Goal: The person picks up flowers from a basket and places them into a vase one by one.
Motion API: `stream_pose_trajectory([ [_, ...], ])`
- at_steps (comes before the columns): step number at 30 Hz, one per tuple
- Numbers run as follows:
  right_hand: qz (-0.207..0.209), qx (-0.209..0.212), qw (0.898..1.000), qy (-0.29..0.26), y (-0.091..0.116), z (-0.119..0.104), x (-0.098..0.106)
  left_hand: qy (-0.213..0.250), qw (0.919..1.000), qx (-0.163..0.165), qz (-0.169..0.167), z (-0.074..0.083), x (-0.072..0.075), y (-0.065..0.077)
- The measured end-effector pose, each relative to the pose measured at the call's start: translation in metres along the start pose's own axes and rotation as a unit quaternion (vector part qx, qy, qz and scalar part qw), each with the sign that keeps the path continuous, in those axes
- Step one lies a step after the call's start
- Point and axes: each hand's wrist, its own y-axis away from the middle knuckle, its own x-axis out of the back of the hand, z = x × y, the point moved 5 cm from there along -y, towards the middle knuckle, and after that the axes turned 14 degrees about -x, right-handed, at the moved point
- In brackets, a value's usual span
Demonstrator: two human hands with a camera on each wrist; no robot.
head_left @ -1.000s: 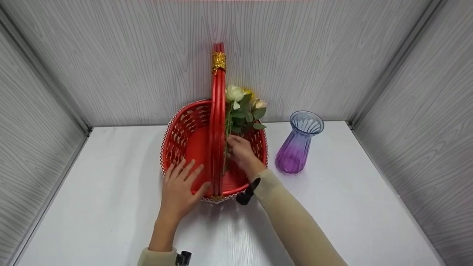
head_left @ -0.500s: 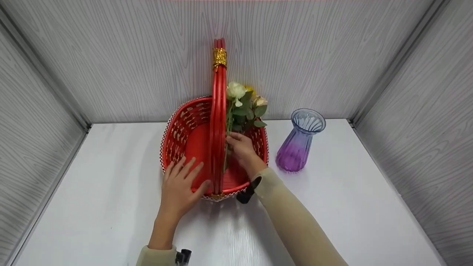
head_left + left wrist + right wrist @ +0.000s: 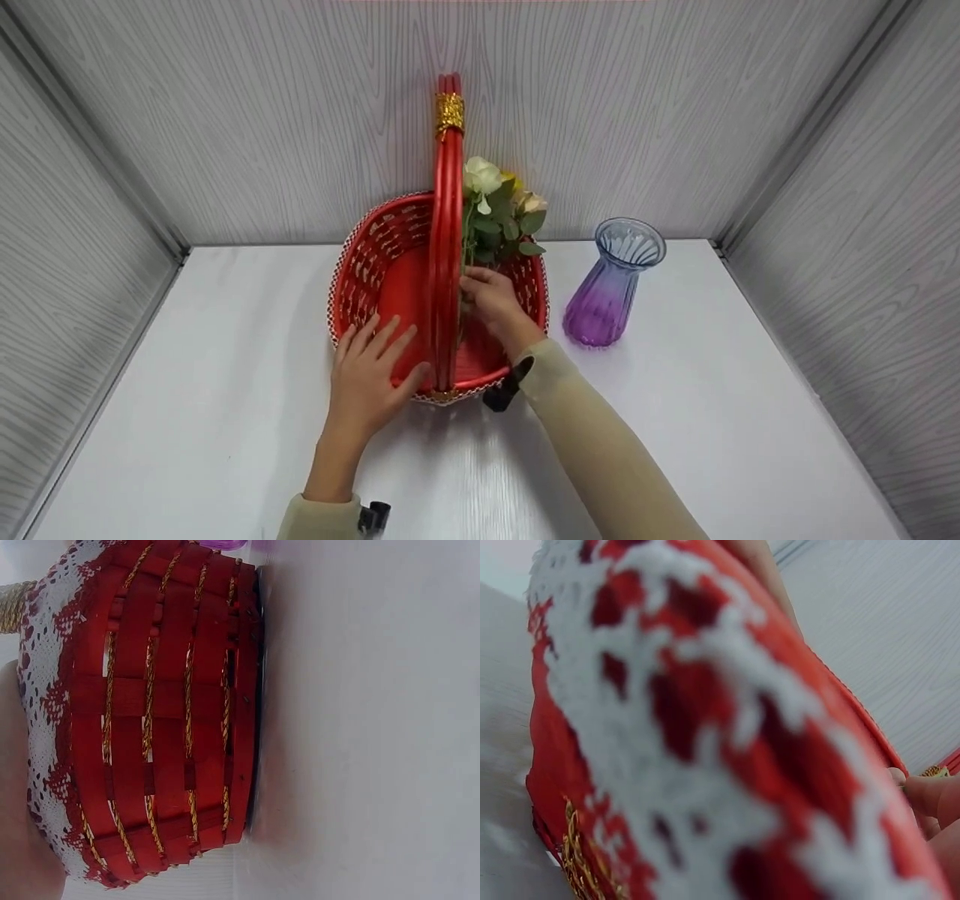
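A red basket (image 3: 403, 292) with a rounded oval mouth stands on the smooth white bench (image 3: 712, 420), its walls woven from flat, satiny strips with twisted gold cord (image 3: 189, 697) threaded between them. White openwork lace (image 3: 45, 697) edges the rim, blurred close up in the right wrist view. A tall arched handle (image 3: 448, 232) of several glossy red rods bundled side by side spans the middle, bound near the top by a crinkled, metallic gold band (image 3: 450, 112). The left hand (image 3: 365, 382) lies over the near left rim, its fingers spread wide and straight. The right hand (image 3: 491, 300) reaches into the right half of the basket, thumb and fingers brought narrowly together to pinch slender green stems (image 3: 470, 232). Above them, beside the handle and over the far right rim, cluster a ruffled white rose (image 3: 482, 176), a pale peach rose (image 3: 532, 202), a partly hidden yellow flower (image 3: 513, 181) and matte, pointed oval leaves (image 3: 499, 225). Just right of the basket stands a ribbed glass vase (image 3: 604, 300), translucent, shading from blue-grey at its flared lip to violet at its wide base. Grey wavy woodgrain covers the wall panels (image 3: 600, 97); the beige sleeve (image 3: 600, 435) looks plain and soft.
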Motion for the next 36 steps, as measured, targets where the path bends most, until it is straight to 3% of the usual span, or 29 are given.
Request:
stream_pose_trajectory([
  [14,-0.03,0.005,0.999,0.023,0.007,-0.01,0.004,0.0,0.9999,0.005,-0.016,0.002,-0.006,-0.006],
  [21,-0.067,-0.001,0.998,-0.009,0.016,-0.015,0.01,0.012,0.9997,0.007,-0.022,-0.001,-0.009,-0.004],
  [25,-0.073,0.022,0.997,0.001,0.022,-0.028,0.014,0.01,0.9998,0.009,-0.017,-0.004,-0.008,-0.005],
  [29,-0.078,0.049,0.996,0.004,0.026,-0.042,0.021,0.005,0.9999,0.01,-0.01,-0.007,-0.008,-0.005],
  [36,-0.07,0.044,0.997,-0.012,0.037,-0.047,0.046,0.007,0.9999,0.005,-0.008,-0.002,-0.012,-0.003],
])
